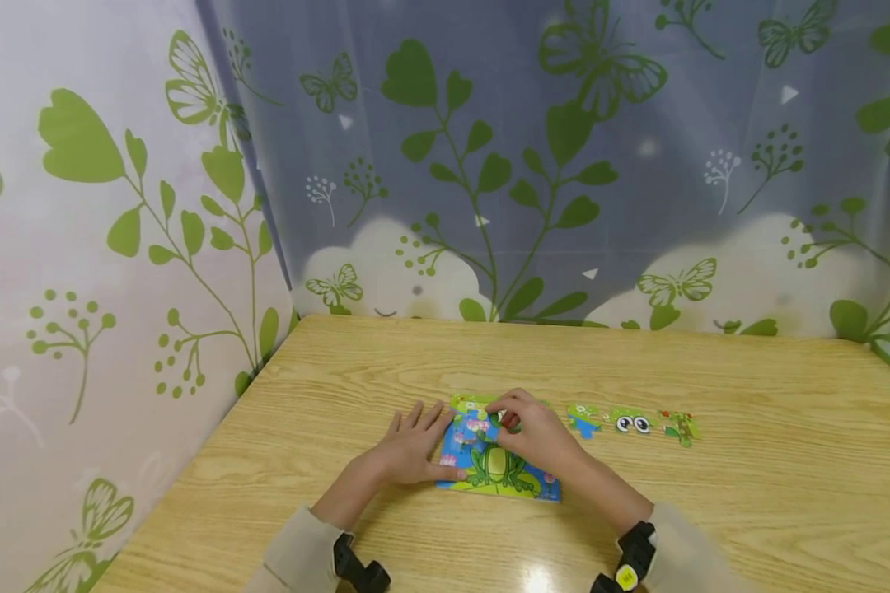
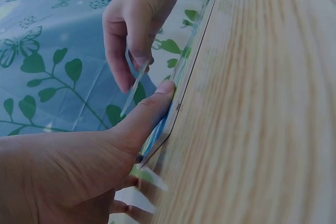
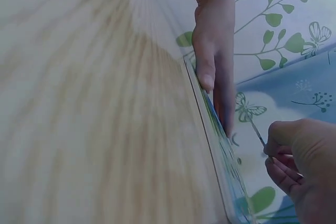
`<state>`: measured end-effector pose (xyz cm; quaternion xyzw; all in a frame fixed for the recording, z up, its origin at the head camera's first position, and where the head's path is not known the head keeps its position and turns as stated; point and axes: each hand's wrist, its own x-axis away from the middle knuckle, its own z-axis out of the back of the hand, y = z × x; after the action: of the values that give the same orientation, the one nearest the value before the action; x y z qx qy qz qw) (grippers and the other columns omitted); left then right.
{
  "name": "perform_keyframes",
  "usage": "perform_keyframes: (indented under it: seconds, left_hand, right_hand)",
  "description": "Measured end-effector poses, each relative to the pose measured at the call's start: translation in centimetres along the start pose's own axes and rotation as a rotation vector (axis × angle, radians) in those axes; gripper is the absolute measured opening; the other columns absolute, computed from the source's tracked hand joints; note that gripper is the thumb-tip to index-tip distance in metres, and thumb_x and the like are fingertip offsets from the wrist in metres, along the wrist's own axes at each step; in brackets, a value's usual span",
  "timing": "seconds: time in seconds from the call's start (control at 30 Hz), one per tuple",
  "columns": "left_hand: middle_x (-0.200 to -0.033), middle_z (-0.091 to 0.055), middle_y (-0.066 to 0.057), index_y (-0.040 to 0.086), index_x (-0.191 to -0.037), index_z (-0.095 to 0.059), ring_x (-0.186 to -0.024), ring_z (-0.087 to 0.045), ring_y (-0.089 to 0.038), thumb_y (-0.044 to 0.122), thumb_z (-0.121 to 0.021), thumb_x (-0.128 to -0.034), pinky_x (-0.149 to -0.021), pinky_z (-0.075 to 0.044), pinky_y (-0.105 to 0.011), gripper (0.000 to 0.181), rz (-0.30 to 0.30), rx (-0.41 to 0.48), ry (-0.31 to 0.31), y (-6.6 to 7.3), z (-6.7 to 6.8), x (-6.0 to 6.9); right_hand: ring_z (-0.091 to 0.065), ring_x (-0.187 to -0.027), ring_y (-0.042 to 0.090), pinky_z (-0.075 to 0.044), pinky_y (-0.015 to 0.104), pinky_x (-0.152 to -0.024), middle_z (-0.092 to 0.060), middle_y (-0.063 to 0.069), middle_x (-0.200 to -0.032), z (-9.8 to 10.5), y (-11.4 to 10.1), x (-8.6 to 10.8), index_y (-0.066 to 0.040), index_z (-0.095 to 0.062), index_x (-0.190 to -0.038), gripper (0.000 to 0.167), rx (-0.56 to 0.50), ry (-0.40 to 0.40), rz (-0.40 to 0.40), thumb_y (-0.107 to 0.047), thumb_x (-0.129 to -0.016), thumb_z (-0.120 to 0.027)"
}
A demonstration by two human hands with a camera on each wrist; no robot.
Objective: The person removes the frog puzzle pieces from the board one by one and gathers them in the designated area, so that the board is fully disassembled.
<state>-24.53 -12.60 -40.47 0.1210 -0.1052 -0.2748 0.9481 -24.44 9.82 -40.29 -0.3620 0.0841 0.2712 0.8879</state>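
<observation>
A frog jigsaw puzzle (image 1: 495, 466) in a flat board lies on the table, with a green frog on blue water and pink flowers. My left hand (image 1: 412, 450) rests at its left edge, fingers spread, thumb on the lower left part. Over the upper part, my right hand (image 1: 540, 436) pinches a thin puzzle piece (image 2: 135, 92) between thumb and fingers. The right wrist view shows that piece edge-on (image 3: 256, 130), tilted and raised off the board. Its printed face cannot be made out. The right hand hides part of the puzzle's upper right.
Right of the board, loose pieces lie in a row: a blue-green piece (image 1: 583, 419), a piece with two eyes (image 1: 631, 423) and a green piece with red spots (image 1: 681, 427). A patterned curtain (image 1: 475, 165) hangs behind the wooden table (image 1: 786, 478).
</observation>
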Motion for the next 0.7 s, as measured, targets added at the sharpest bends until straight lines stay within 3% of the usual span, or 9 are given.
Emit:
perform_keyframes:
  seconds: [0.7]
  left_hand:
    - [-0.151, -0.010, -0.014, 0.009, -0.148, -0.017, -0.135, -0.001, -0.039, 0.060, -0.054, -0.0827, -0.103, -0.003, -0.059, 0.091, -0.003, 0.011, -0.003, -0.2, -0.1, -0.1]
  right_hand:
    - [-0.052, -0.076, 0.010, -0.046, 0.025, -0.061, -0.057, 0.001, -0.100, 7.3, 4.7, 5.5, -0.004, -0.066, -0.104, 0.031, 0.051, 0.041, 0.015, 0.008, -0.076, -0.062]
